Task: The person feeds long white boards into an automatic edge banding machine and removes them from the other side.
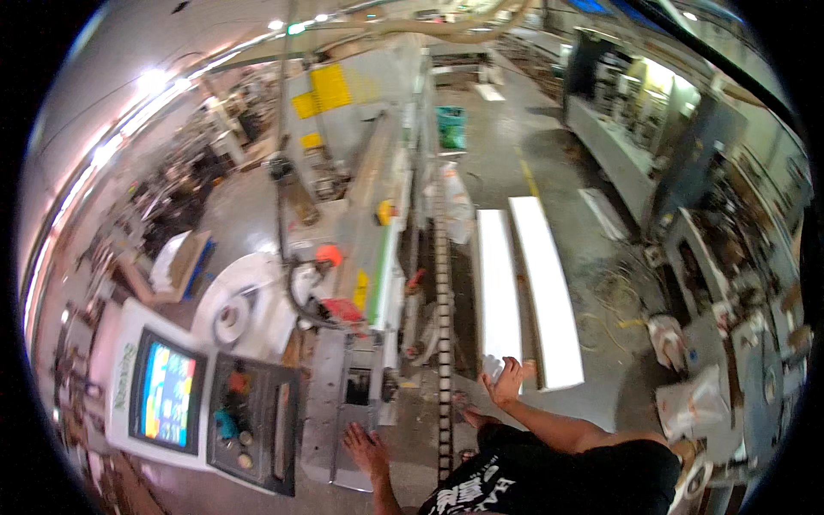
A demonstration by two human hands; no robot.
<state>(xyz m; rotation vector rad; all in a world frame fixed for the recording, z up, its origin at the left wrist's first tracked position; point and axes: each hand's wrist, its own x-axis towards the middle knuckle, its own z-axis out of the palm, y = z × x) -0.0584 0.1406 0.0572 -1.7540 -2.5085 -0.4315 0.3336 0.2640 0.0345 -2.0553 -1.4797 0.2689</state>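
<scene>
My left hand (366,448) lies flat with its fingers spread on the grey metal bed (330,429) of a long machine, just below a dark square opening (357,386). To the right, my right hand (502,382) is at the near end of a long white panel (499,283). Its fingers are apart and overlap the panel's end; whether they press on it I cannot make out. A second long white panel (549,296) lies beside the first, with a narrow brown gap between them.
A control console with a lit screen (167,393) stands at the lower left, its button panel (249,425) beside it. A slotted chain-like track (443,343) runs between my hands. White bags (693,402) and a large grey machine (618,137) are on the right; loose cable (614,300) lies on the floor.
</scene>
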